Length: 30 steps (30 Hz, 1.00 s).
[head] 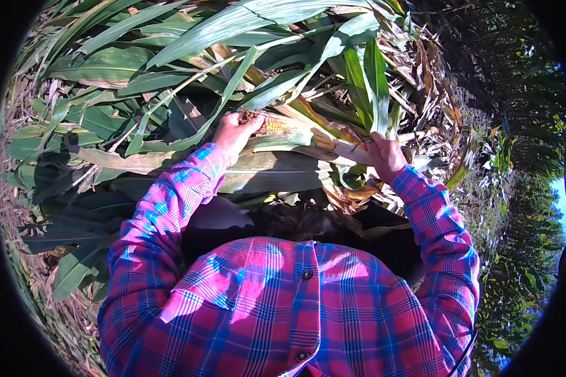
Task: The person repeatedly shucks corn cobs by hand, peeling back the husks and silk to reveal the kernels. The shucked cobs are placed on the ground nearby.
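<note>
An ear of corn (276, 124) lies across the space in front of me, its yellow-orange kernels bared near the left end. Pale husk (306, 134) still wraps much of it, with a second patch of kernels showing through farther right. My left hand (236, 134) grips the ear's left tip, thumb against the dark dried silk. At the other end, my right hand (384, 154) is closed around the husk and stalk end; its fingers partly hide what they grasp. A broad green-brown leaf (278, 172) stretches just below the ear.
Cut corn stalks and long green leaves (99, 66) are heaped ahead and to the left. Dry brown husks (351, 198) lie close to my body. Standing corn plants (528, 188) line the right side, past a strip of littered ground (476, 198).
</note>
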Motion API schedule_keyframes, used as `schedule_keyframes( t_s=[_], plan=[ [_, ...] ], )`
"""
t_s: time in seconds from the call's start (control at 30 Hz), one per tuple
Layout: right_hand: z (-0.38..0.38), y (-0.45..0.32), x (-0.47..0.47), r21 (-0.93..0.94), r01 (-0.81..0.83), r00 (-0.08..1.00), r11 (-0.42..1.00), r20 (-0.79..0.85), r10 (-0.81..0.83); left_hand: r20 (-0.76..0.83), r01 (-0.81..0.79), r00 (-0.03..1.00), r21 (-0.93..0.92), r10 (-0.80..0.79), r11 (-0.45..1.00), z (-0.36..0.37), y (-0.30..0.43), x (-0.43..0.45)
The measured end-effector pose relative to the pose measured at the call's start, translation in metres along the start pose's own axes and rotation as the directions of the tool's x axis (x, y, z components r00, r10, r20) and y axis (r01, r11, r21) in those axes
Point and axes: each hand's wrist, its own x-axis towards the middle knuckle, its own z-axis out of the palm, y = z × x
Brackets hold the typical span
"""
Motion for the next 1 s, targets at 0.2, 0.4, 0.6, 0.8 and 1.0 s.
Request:
schedule_keyframes(
  t_s=[0.2, 0.4, 0.6, 0.8, 1.0],
  plan=[
    [0.024, 0.018, -0.02, -0.331, 0.105, 0.914, 0.938, 0.404, 0.04, 0.098, 0.078, 0.991, 0.14, -0.092, 0.987, 0.015, -0.007, 0.003],
    [0.061, -0.044, -0.008, -0.312, 0.027, 0.999, 0.95, -0.02, -0.035, -0.023, 0.094, 0.996, 0.092, -0.092, 0.991, 0.023, 0.0, 0.003],
    [0.074, -0.097, 0.016, -0.197, 0.236, 0.86, 0.951, -0.413, -0.299, -0.102, 0.045, 0.994, -0.048, -0.049, 0.998, 0.042, 0.01, 0.01],
    [0.09, -0.085, 0.007, -0.225, 0.408, 0.747, 0.885, -0.475, -0.465, 0.01, 0.244, 0.969, -0.24, -0.249, 0.94, 0.042, 0.014, 0.012],
    [0.112, -0.085, 0.002, -0.232, 0.285, 0.774, 0.93, -0.518, -0.366, 0.209, 0.161, 0.97, -0.159, -0.126, 0.974, 0.018, -0.003, 0.015]
  ],
)
